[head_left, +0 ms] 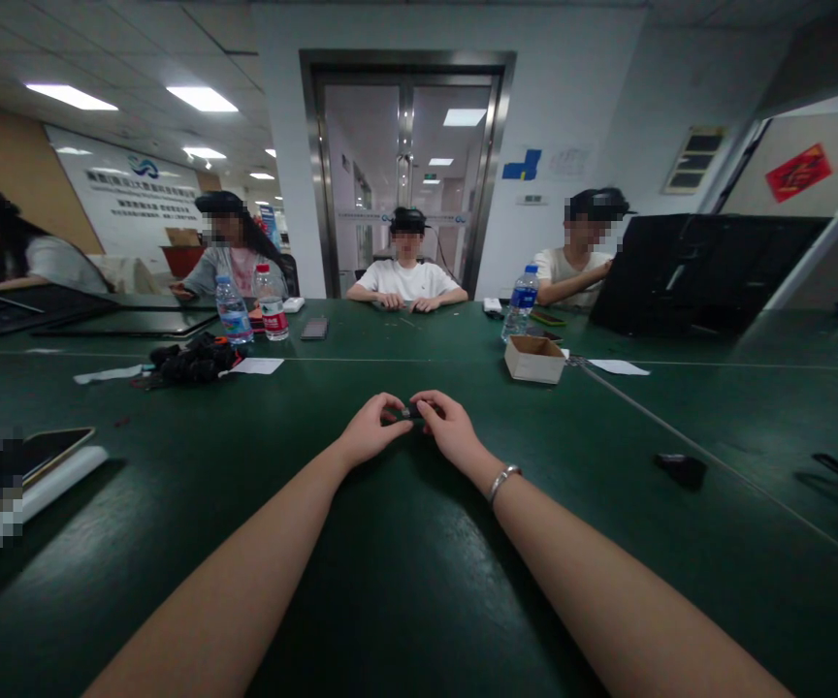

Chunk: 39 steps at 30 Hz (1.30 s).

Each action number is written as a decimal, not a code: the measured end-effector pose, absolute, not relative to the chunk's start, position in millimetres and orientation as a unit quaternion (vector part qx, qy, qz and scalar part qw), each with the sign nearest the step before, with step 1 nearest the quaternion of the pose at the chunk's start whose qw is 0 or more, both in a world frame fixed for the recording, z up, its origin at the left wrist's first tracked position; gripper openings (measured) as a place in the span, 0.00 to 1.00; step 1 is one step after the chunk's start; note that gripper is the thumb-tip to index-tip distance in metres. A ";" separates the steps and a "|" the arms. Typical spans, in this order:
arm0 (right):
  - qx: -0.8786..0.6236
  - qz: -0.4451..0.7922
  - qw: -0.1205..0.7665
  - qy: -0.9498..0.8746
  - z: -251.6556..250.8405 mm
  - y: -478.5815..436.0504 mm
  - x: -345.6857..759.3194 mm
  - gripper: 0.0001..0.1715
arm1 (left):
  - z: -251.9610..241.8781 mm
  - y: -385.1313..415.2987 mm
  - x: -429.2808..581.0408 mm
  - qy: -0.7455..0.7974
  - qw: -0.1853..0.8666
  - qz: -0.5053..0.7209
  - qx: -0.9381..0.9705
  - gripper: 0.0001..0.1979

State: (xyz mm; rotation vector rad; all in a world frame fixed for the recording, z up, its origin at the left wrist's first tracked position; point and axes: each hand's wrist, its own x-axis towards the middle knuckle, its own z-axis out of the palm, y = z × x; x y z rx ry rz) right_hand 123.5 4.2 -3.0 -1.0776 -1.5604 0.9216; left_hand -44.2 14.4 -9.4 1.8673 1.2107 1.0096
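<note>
Over the middle of the green table [404, 543], my two hands meet at a small black piece with a metallic end, which looks like a USB stick [411, 412]. My left hand [371, 427] has its thumb and index finger curled round the metallic end on the left. On the other side, my right hand [448, 424], with a silver bracelet [502, 482] at the wrist, pinches the dark body. The fingers cover part of the stick, so its full shape is hidden.
Ahead to the right stands an open cardboard box [535, 361] near a water bottle [522, 302]. A black tangled bundle [197, 361] and two bottles [271, 305] are at the left. A small black object [681, 470] lies right. Several people sit around the table.
</note>
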 end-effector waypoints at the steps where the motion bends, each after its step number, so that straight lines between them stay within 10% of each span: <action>1: -0.442 0.381 0.495 -0.643 -3.0 4.2 123.5 0.14 | -9.5 14.6 -44.2 0.469 0.342 0.382 0.719 0.16; 39: -0.412 0.356 0.500 -0.674 -11.3 8.1 121.8 0.12 | -7.8 16.2 -43.8 0.510 0.295 0.354 0.726 0.21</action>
